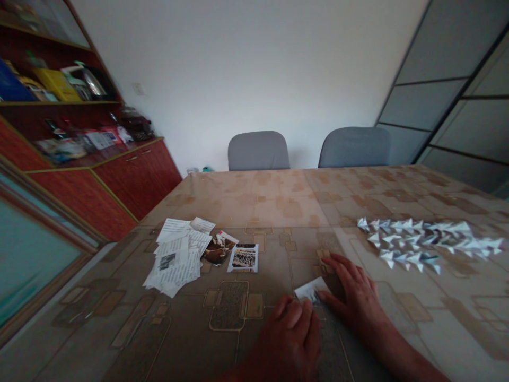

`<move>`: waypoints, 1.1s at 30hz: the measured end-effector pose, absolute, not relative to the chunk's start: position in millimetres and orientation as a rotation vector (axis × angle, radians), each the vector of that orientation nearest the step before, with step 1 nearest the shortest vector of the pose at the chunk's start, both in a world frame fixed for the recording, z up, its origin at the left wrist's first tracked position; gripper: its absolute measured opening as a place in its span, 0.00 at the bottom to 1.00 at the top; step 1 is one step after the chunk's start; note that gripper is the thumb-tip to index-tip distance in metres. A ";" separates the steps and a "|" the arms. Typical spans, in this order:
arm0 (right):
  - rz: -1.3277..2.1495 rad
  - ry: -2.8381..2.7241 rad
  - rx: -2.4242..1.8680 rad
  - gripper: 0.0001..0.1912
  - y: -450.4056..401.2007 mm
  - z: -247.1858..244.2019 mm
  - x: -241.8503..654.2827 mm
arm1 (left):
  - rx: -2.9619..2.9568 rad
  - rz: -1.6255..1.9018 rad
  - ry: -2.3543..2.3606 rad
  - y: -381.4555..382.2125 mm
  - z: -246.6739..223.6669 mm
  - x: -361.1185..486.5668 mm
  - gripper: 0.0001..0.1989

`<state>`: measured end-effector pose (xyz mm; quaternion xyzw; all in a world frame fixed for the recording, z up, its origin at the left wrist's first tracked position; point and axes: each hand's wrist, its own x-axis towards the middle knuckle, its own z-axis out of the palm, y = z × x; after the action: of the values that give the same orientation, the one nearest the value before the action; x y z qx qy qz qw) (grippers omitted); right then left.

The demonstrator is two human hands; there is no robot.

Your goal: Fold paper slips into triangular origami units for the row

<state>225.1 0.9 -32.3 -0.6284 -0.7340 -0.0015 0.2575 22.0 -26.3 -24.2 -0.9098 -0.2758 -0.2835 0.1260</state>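
A small folded piece of printed paper [311, 289] lies on the table in front of me. My left hand [292, 331] is closed at its near edge, fingers curled; the fingertips are partly hidden. The thumb of my right hand [353, 292] touches the paper's right side, while its other fingers are stretched out and apart over the tablecloth. To the left rests a loose pile of cut paper pieces [175, 260] with print. Beside it are a brown picture cutting [218, 249] and a piece with a group photo [243, 258]. Rows of folded paper triangles [421, 239] stand at the right.
A patterned cloth [270, 207] covers the large table. Two grey chairs [258, 150] stand at its far side, before a white wall. On the left is a red-brown cabinet [135, 175] with shelves of bottles, boxes and a kettle. Grey panelled doors [433, 79] rise at the right.
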 end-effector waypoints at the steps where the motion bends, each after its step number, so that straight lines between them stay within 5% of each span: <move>1: 0.018 -1.992 -1.708 0.26 2.3 -34.0 228.3 | -2.665 -0.821 -0.803 -25.7 -23.1 21.3 0.12; 8: 0.128 -2.017 -1.581 0.23 6.5 -30.0 240.5 | -3.001 -0.499 -0.988 -9.2 0.6 19.4 0.04; 18: 0.070 -2.329 -1.231 0.07 4.0 6.3 232.9 | -2.910 -0.363 -0.950 4.7 5.9 24.6 0.06; 33: 0.159 -2.200 -1.470 0.07 -4.9 5.1 218.3 | -2.890 -0.496 -0.847 -8.4 -1.3 4.5 0.09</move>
<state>218.3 -4.9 5.1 -0.5380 -0.8051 0.0580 0.2429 4.5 -8.4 -1.3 -0.9459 -0.2773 -0.1624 0.0446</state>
